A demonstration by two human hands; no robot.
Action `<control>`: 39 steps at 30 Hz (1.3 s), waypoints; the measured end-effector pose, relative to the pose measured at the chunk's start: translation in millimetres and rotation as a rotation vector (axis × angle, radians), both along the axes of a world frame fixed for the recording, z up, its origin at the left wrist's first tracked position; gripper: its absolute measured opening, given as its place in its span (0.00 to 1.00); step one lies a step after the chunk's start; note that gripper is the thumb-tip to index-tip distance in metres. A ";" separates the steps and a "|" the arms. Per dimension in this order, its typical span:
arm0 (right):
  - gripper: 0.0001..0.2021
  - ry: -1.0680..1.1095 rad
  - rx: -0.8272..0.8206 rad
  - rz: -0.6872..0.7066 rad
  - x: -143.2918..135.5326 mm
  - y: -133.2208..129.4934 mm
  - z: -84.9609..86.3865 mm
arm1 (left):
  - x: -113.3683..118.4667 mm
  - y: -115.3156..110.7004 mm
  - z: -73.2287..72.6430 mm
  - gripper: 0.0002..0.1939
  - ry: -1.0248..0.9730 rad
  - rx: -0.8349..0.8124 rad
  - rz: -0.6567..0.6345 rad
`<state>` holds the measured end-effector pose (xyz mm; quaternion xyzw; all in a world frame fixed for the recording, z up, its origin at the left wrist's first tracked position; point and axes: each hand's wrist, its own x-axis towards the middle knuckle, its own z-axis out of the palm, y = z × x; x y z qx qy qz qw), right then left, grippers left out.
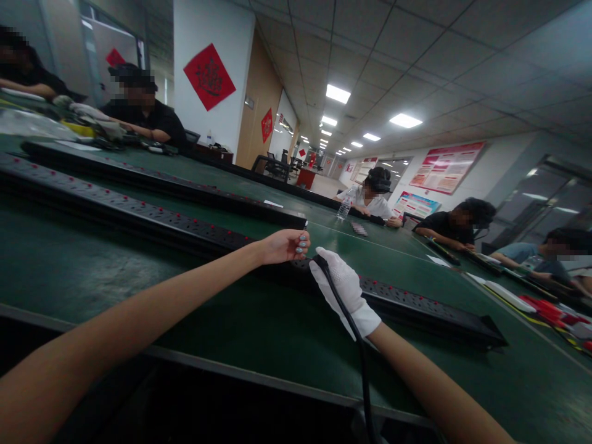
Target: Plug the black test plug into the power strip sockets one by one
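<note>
My left hand (287, 245), bare, is closed with its fingers curled in above a long black power strip (203, 229); nothing shows in it. Just to its right, my right hand (340, 280) wears a white dotted glove and is closed on a black power cord (345, 308). The cord's thicker plug end lies at the gloved fingers, and the rest hangs down past the table's front edge. Rows of sockets and small red switches run along the strip, which passes behind both hands. The plug's prongs cannot be made out.
A second black strip (161, 185) lies behind the first on the green table (259, 320). Farther back stand a water bottle (345, 206) and several people at work. Red and white items (550, 308) lie at the right, with a clear plastic bag (34, 125) at the far left.
</note>
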<state>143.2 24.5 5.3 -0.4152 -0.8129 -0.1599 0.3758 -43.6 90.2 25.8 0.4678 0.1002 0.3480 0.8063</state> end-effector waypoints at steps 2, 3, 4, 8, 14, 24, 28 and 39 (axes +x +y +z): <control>0.15 0.003 -0.010 -0.032 -2.2 4.2 1.1 | 0.6 -0.2 0.2 0.09 -0.003 0.005 -0.005; 0.15 -0.005 -0.021 -0.048 -3.5 6.8 2.5 | 0.9 -0.5 0.4 0.09 -0.004 0.008 -0.004; 0.13 -0.024 -0.039 -0.058 -4.7 9.7 4.4 | 1.4 -0.8 0.5 0.09 -0.003 0.010 0.000; 0.08 -0.161 -0.106 -0.020 -6.5 19.1 14.2 | 2.8 -2.8 0.6 0.07 0.009 0.015 0.068; 0.07 -0.189 -0.113 0.056 0.7 19.5 18.3 | 2.4 -5.3 0.6 0.05 0.029 0.062 0.089; 0.10 -0.343 -0.140 0.082 9.0 19.2 28.6 | -1.3 3.2 -2.2 0.06 0.097 0.144 0.059; 0.10 -0.348 -0.145 0.088 11.0 17.1 31.5 | -1.8 4.2 -1.4 0.06 0.163 0.194 0.071; 0.12 -0.408 -0.145 0.062 27.8 16.5 35.2 | -1.9 7.7 -4.4 0.04 0.206 0.257 0.066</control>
